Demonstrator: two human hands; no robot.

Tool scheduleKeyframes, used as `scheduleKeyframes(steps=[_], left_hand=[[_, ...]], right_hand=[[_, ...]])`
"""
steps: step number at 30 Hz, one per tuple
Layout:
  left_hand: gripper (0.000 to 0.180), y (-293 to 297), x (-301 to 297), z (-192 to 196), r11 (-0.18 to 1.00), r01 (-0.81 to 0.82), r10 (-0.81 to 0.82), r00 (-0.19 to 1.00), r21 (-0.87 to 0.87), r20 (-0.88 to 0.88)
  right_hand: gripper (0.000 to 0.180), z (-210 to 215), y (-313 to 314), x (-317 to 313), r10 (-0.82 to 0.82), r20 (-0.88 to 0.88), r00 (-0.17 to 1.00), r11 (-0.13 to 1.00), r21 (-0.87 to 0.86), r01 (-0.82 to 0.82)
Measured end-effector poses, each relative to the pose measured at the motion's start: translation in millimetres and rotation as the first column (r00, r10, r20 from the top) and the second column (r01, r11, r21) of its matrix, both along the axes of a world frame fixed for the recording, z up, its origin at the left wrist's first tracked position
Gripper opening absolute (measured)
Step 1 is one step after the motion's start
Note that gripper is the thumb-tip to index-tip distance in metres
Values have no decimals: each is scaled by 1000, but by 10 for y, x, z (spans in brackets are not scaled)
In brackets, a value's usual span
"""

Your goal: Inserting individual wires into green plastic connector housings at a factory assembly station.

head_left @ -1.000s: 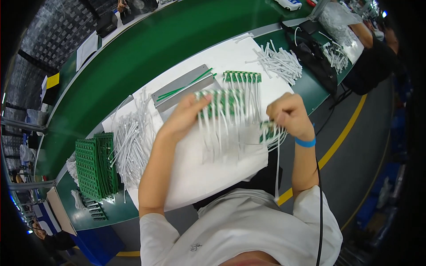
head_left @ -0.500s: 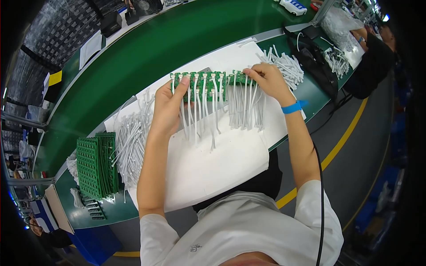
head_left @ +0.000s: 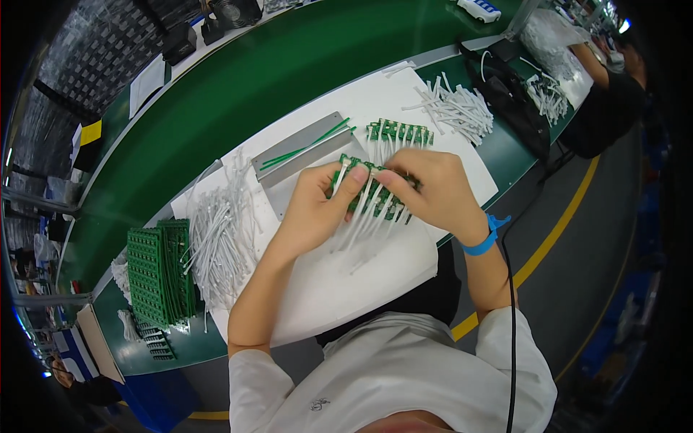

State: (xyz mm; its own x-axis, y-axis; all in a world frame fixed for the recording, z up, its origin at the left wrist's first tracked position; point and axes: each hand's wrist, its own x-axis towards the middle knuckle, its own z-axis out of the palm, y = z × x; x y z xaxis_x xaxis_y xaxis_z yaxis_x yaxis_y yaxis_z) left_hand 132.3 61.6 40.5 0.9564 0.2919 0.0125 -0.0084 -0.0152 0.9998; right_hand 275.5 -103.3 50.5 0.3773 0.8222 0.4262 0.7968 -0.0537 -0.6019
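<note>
Between my two hands is a green circuit board panel (head_left: 377, 204) with white cables hanging from its connectors. My left hand (head_left: 317, 202) is closed on its left end, the thumb lying on top. At the upper right part of the panel my right hand (head_left: 433, 189) grips it, thumb near the connectors; the other fingers are partly hidden. Just beyond the hands lies another cabled circuit board (head_left: 399, 133) on the white sheet (head_left: 346, 292). Behind my left hand stands a grey metal fixture (head_left: 292, 148) with thin green strips across it.
A large bundle of white cables (head_left: 216, 238) lies on the left, beside upright stacked green circuit panels (head_left: 148, 278). More white cables (head_left: 462, 112) lie at the far right, next to a black bag (head_left: 514, 108). Another person's arm (head_left: 590, 65) shows at upper right.
The held panel has moved right and nearer, and now tilts. My right hand has left the other board and joined my left on the panel. The metal fixture is uncovered.
</note>
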Motion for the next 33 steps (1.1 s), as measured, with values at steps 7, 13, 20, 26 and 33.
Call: scheduleKeyframes(steps=[7, 13, 20, 26, 33], left_hand=[[26, 109, -27, -49, 944, 327, -330, 934, -50, -133], [12, 76, -34, -83, 900, 426, -416, 902, 93, -112], [16, -32, 21, -168, 879, 476, -475, 879, 18, -52], [46, 22, -36, -180, 819, 573, -573, 816, -25, -75], [56, -65, -129, -272, 873, 397, -436, 895, -284, -91]], right_hand=[[29, -18, -106, 74, 82, -226, 971, 993, -62, -98], [37, -124, -218, 80, 180, -626, 759, 955, -73, -287], [44, -436, -339, 51, 233, -836, 496, 936, 54, -349], [37, -289, -494, 82, 151, -719, 678, 985, 48, -168], [49, -354, -819, 193, 485, -611, 626, 859, 468, -208]])
